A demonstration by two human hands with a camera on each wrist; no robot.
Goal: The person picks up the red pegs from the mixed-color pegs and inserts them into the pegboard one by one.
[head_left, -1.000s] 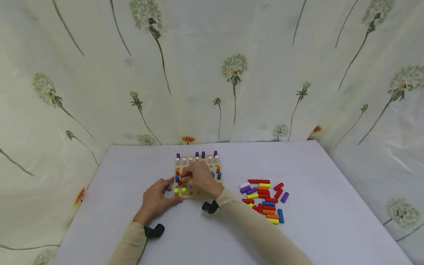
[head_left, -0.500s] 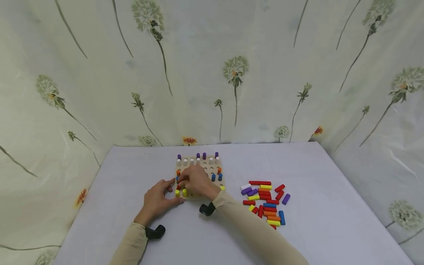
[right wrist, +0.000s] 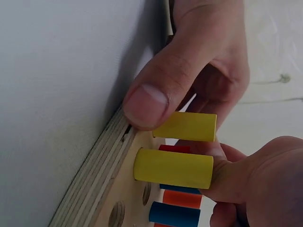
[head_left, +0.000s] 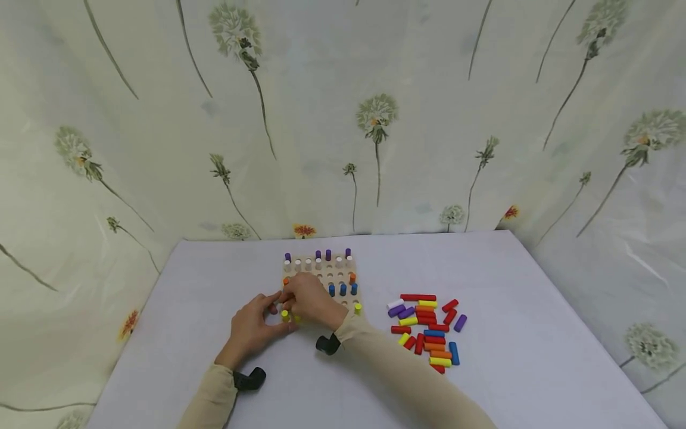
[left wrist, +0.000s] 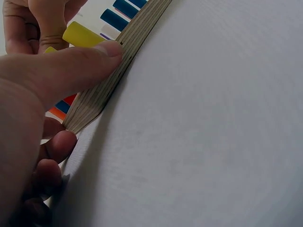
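A wooden pegboard [head_left: 316, 277] carries rows of coloured pegs. My left hand [head_left: 252, 325] holds its near left corner, thumb [left wrist: 106, 49] on the front edge and curled fingers [left wrist: 61, 146] at the left side. Over the board's left part, my right hand [head_left: 311, 298] has its thumb and fingers drawn together at a red peg [right wrist: 174, 148], which stands in the board behind two yellow pegs [right wrist: 173, 168]. Fingers and yellow pegs hide part of the red peg. Blue pegs [head_left: 343, 289] stand to the right of the right hand, white ones [head_left: 308, 264] beyond it.
Loose pegs in several colours lie on the table right of the board, among them a long red peg [head_left: 418, 297] and a purple peg [head_left: 460, 323]. A flowered curtain [head_left: 423, 149] hangs behind the white table [head_left: 230, 262].
My right hand has moved slightly left and down with the red peg, from above the board to its front left part. Another blue peg has come into view. The left hand stays at the corner.
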